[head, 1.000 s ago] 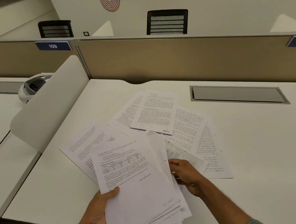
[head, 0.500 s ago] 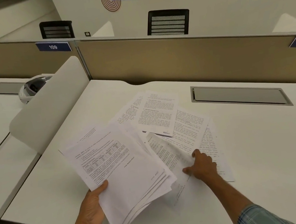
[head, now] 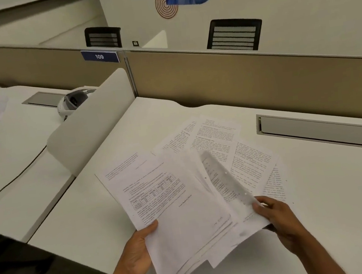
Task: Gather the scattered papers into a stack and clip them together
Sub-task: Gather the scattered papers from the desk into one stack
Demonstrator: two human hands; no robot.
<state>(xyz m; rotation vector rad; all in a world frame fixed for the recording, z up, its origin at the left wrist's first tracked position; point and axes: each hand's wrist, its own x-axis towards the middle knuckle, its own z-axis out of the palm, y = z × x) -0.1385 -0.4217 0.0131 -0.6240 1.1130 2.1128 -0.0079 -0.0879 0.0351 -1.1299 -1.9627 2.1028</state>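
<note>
**Papers: part in hand, part lying on the desk**

Head view, the only one we get: the stack of papers [head: 177, 218] sits in the left hand [head: 135, 255] over the near edge of the desk [head: 336, 220], with its lower end hanging past that edge. The thumb lies flat on the top page, the one with a small printed table. The other fingers are under the stack, so I can't tell how they lie. The sheets are fanned out, edges all uneven.

The right hand [head: 279, 222] pinches a loose sheet [head: 230, 190] at its near corner, thumb on top and fingers curled underneath. That sheet is blurry and overlaps the right side of the stack.

More printed pages [head: 217, 136] lie flat and overlapping just behind the stack, around the middle of the desk. A grey cable slot [head: 320, 134] sits to their right, near the far edge. A beige partition [head: 236, 76] runs along that far edge, with a blue "109" tag [head: 99, 56] on it. A white headset-looking gadget [head: 72, 103] sits on the next desk over to the left.
</note>
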